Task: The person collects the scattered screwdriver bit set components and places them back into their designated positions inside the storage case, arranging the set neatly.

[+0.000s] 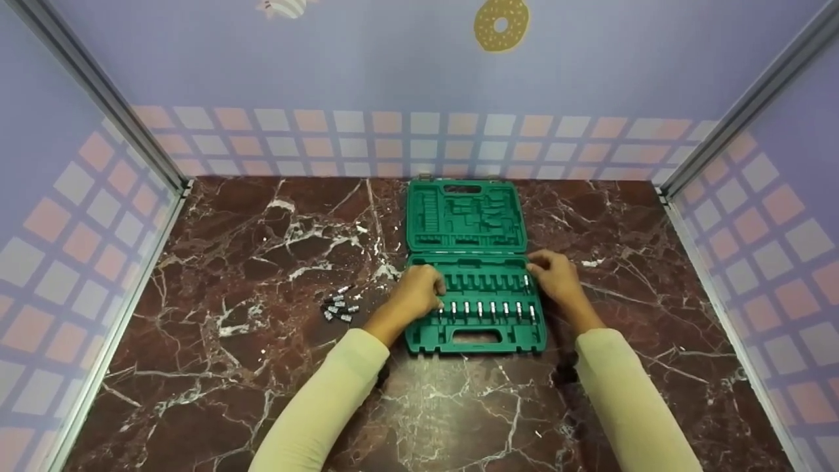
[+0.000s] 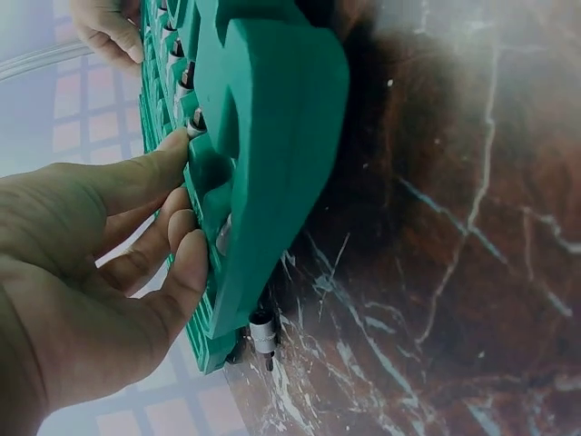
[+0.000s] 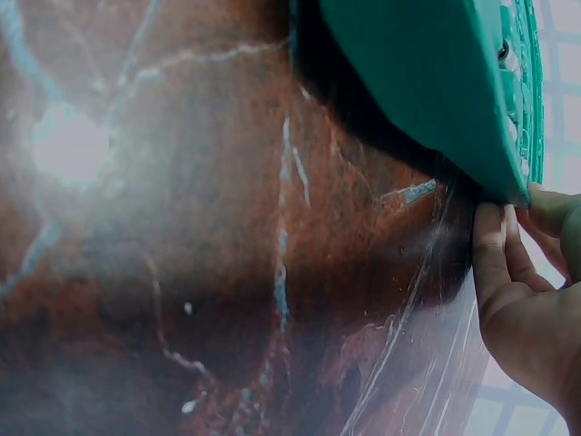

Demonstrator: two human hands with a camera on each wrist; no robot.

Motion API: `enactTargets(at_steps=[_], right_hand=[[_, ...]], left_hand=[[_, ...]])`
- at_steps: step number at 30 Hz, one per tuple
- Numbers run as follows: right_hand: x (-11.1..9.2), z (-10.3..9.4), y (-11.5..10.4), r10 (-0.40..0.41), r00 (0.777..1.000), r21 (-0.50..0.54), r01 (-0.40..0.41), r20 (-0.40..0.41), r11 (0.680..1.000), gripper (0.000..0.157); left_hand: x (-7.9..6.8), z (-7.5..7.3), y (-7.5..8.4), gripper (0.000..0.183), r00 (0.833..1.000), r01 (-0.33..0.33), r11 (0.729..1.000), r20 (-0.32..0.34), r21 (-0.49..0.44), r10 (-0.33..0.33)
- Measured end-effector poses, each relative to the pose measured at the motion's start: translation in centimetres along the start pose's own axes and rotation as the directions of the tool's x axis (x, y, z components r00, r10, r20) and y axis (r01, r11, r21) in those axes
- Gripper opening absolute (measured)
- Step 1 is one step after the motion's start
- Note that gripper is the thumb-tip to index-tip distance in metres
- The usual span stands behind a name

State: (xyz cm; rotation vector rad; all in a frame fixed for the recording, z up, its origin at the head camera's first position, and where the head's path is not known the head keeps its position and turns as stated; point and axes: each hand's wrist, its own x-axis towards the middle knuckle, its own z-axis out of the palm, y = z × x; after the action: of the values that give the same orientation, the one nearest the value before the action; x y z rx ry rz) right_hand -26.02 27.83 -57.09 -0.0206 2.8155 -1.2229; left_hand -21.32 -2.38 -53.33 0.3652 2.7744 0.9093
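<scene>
A green socket case [image 1: 429, 342] lies unfolded on the marbled table, its molded lid [image 1: 465, 226] tilted back toward the wall. Over the case's left side, my left hand [image 1: 417, 293] pinches a small silver bit socket [image 2: 195, 124] at the left end of the lower row, thumb right on it. Several more bit sockets [image 1: 493, 311] stand in that row's slots. One bit socket [image 1: 526, 283] sits in the upper row's right end, beside other bare slots. My right hand [image 1: 556, 278] grips the case's right edge, thumb on the rim and fingers against the outer side.
Left of the case, several loose bit sockets [image 1: 337, 307] lie in a small cluster on the table [image 1: 216, 275]. A patterned back wall [image 1: 367, 72] stands close behind the lid, with side panels at left and right.
</scene>
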Motion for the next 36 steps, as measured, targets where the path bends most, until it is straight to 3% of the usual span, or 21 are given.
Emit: enactTargets(at_steps=[6,10,15,25,31,36], right_hand=[[0.1,-0.2,0.2,-0.001,1.0,-0.006,0.001,-0.012,1.0,0.027],[0.1,-0.3,0.3,0.009,1.0,0.004,-0.008,-0.013,1.0,0.026],[0.0,-0.2,0.4,0.001,1.0,0.002,-0.001,-0.013,1.0,0.027],[0.0,0.0,0.3,-0.001,1.0,0.017,0.001,-0.014,1.0,0.026],[-0.2,0.2,0.2,-0.011,1.0,0.005,0.011,-0.013,1.0,0.026],[-0.1,0.1,0.2,-0.015,1.0,0.001,0.015,-0.021,1.0,0.025]], left_hand=[[-0.2,0.2,-0.6,0.016,0.998,-0.053,0.997,-0.027,-0.058,0.052],[-0.5,-0.1,-1.0,0.015,0.998,-0.064,0.986,-0.035,-0.151,0.06],[-1.1,-0.9,-1.5,0.016,0.996,-0.075,0.977,-0.069,-0.198,0.062],[-2.4,-3.3,-4.0,0.02,0.983,-0.083,0.982,-0.177,-0.171,0.052],[-3.0,-4.8,-5.7,0.02,0.96,-0.104,0.984,-0.272,-0.145,0.062],[-3.5,-5.8,-7.3,0.028,0.956,-0.049,0.991,-0.293,-0.122,0.011]])
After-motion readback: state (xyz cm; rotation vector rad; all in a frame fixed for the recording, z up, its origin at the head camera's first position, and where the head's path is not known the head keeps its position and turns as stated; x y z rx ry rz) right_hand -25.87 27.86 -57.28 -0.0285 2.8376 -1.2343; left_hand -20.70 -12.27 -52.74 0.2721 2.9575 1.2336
